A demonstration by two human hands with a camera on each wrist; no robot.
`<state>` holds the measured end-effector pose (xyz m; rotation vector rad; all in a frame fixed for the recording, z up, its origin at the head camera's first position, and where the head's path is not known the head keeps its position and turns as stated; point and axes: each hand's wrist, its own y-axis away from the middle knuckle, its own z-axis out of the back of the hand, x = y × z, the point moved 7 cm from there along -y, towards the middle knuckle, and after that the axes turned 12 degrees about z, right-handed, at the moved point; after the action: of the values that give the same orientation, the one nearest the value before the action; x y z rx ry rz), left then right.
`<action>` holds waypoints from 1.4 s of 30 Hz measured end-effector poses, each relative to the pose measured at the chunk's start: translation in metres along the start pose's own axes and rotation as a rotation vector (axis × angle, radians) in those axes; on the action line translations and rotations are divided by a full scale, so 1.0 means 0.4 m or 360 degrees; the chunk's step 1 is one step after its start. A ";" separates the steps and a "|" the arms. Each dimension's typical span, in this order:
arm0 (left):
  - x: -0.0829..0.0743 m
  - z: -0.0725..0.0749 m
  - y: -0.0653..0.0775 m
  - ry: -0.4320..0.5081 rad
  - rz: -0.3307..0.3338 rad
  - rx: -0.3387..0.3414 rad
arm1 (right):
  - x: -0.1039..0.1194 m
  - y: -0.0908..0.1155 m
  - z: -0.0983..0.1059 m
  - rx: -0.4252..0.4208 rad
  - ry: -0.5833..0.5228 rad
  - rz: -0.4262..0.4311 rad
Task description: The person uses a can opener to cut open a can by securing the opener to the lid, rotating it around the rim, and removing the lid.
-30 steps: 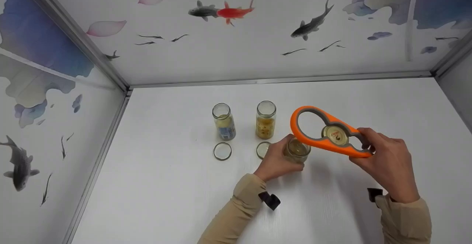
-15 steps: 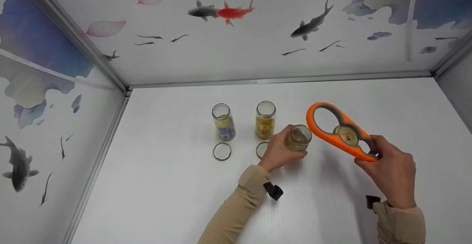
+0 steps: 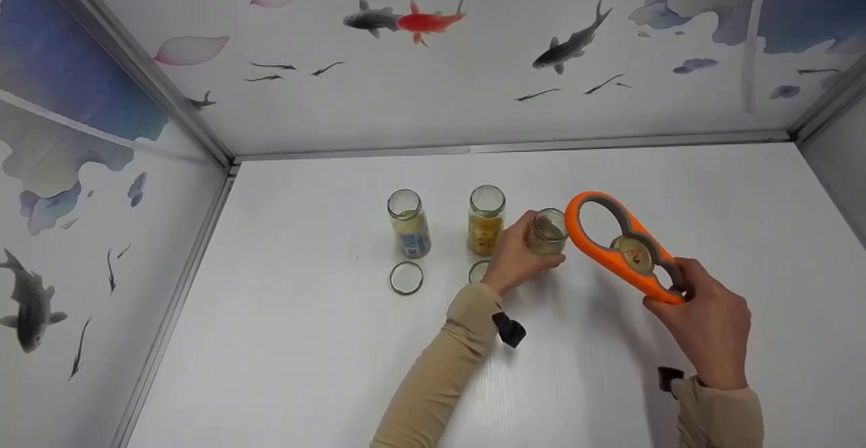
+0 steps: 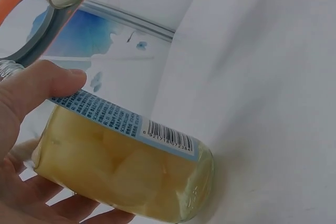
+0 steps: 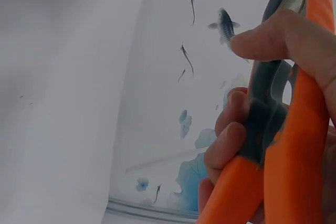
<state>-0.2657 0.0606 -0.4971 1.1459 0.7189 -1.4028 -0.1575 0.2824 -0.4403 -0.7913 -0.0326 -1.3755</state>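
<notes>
My left hand (image 3: 517, 255) grips an uncapped glass jar (image 3: 547, 233) to the right of two others. In the left wrist view the thumb presses on the jar's blue barcode label (image 4: 131, 121), and pale yellow fruit pieces show through the glass, with the base close over the white table. My right hand (image 3: 710, 323) holds an orange and grey jar opener (image 3: 619, 272) raised above the table. A metal lid (image 3: 636, 256) sits in the opener's middle ring. In the right wrist view, thumb and fingers clasp the handle (image 5: 302, 145). The opener's far loop is right beside the held jar's rim.
Two open jars stand further left, one with a blue label (image 3: 414, 238) and one with yellow contents (image 3: 485, 235). A lid (image 3: 406, 278) lies in front of the first, and another lid (image 3: 477, 271) is partly behind my left hand. Printed walls border the table's back and sides.
My left hand has carried the jar away toward the back of the table. My right hand, with the opener and lid, has moved right and slightly nearer, off the jar's mouth.
</notes>
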 end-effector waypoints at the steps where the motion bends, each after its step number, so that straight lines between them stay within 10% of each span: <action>1: 0.001 -0.001 -0.004 -0.0015 0.0017 -0.0009 | 0.001 0.000 -0.002 -0.0005 -0.0002 -0.0001; 9: 0.012 -0.010 -0.023 -0.0002 0.0179 -0.0041 | 0.015 -0.009 -0.014 -0.0071 -0.0024 0.0034; 23: -0.008 -0.030 -0.046 -0.0023 -0.0044 -0.0057 | 0.022 -0.014 -0.018 -0.0084 -0.0035 -0.0002; 42: -0.005 -0.073 -0.071 -0.0044 0.0053 -0.0094 | 0.015 -0.004 -0.018 -0.0031 -0.0023 -0.0127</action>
<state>-0.2866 0.0932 -0.5105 1.0860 0.7136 -1.3586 -0.1605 0.2737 -0.4420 -0.8234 -0.0629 -1.4476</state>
